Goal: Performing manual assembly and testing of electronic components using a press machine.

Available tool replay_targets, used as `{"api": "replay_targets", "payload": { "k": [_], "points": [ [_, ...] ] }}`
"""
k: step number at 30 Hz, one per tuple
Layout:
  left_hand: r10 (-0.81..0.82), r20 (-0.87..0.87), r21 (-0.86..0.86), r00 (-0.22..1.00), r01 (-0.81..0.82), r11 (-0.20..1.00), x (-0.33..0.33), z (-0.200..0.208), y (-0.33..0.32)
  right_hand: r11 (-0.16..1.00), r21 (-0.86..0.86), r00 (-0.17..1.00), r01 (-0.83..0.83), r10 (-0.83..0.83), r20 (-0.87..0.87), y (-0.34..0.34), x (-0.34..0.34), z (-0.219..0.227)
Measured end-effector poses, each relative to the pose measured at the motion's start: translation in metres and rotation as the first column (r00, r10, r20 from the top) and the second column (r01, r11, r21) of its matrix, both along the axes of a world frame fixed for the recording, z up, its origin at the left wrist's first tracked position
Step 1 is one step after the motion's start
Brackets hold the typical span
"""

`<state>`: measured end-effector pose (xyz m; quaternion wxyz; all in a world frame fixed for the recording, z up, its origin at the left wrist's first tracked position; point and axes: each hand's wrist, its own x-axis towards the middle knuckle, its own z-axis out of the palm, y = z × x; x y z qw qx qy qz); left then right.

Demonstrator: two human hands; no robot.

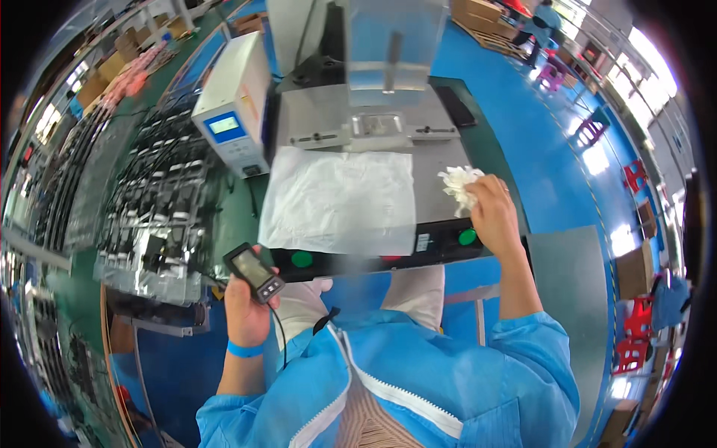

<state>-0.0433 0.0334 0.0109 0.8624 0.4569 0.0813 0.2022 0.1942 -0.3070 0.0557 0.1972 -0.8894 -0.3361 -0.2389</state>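
My left hand (245, 312) is closed around a small black handheld device with a screen (254, 270) and a row of buttons. A thin black cable runs down from it past my wrist. My right hand (496, 215) grips a crumpled white bundle (458, 184), perhaps tissue or cloth, above the right side of the metal machine bed (441, 153). Between my hands a white sheet (340, 201) covers the bed's front part. Just below my right hand is a green button (467, 237); another green button (302, 259) sits right of the device.
Behind the sheet stands a machine with a clear guard (396, 45) over a small metal fixture (377, 125). A white control box (235, 104) stands to its left. Several black devices and cables in clear trays (157, 224) fill the left bench. A dark flat object (455, 106) lies at the bed's right.
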Motion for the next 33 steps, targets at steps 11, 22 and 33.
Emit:
{"api": "replay_targets", "payload": {
  "k": [11, 22, 33],
  "points": [
    [0.154, -0.191, 0.027, 0.969, -0.152, 0.988, -0.033, 0.032, 0.037, 0.993, 0.101, 0.998, 0.057, -0.052, -0.043, -0.027, -0.004, -0.020],
    [0.819, 0.154, 0.985, 0.553, -0.025, -0.169, -0.088, 0.092, 0.205, 0.936, 0.241, 0.964, -0.257, 0.228, 0.139, 0.052, -0.030, -0.030],
    [0.919, -0.265, 0.760, 0.291, 0.650, 0.014, -0.035, 0.062, 0.293, 0.935, 0.214, 0.939, -0.282, 0.223, 0.261, 0.081, -0.024, -0.051]
  ]
}}
